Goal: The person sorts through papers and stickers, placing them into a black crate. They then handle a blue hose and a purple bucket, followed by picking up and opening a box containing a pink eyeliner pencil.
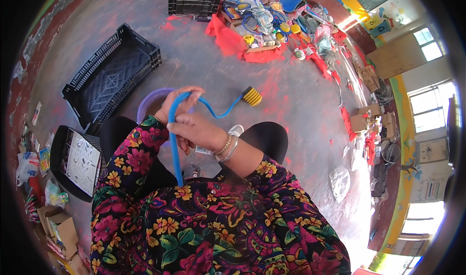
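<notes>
Holding a blue cord [174, 144] up in front of the chest, the person has both hands closed on it: the right hand [196, 132] is clenched around the strand where it starts its drop toward the flowered blouse, and the left hand [180, 103], just above and touching it, pinches the loop that arches over its fingers. From that loop the cord runs out to the right in a shallow wave and ends in a yellow ribbed handle [252, 96] hanging free above the floor. The cord looks thin, light and limp, bending wherever it is unsupported, with a smooth, likely plastic skin that could slide through a loose grip. The handle seems the only stiff part, and its ribs would give the surest hold. A purple basin [148, 105] sits behind the hands, with a dark slatted crate [114, 73] further off to the left.
</notes>
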Motion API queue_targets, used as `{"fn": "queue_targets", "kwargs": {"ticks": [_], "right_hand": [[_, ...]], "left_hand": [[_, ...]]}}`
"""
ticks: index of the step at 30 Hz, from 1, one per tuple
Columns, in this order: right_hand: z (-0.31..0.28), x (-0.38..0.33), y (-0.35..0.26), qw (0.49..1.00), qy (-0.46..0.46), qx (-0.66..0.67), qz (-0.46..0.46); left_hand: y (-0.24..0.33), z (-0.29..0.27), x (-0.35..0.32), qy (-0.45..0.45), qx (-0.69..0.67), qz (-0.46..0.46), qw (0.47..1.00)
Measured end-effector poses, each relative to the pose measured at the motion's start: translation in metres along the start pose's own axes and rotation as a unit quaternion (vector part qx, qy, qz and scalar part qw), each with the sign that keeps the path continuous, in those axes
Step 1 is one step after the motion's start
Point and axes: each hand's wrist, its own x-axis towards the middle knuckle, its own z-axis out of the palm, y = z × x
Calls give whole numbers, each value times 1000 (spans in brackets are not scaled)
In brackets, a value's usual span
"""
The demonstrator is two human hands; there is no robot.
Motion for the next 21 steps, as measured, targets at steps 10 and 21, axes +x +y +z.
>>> {"fn": "queue_targets", "kwargs": {"ticks": [10, 21], "right_hand": [[-110, -2, 132, 867, 219, -441, 78], [-165, 15, 243, 779, 353, -515, 47]], "left_hand": [[8, -30, -6, 175, -326, -174, 913], [45, -34, -16, -33, -472, -108, 874]]}}
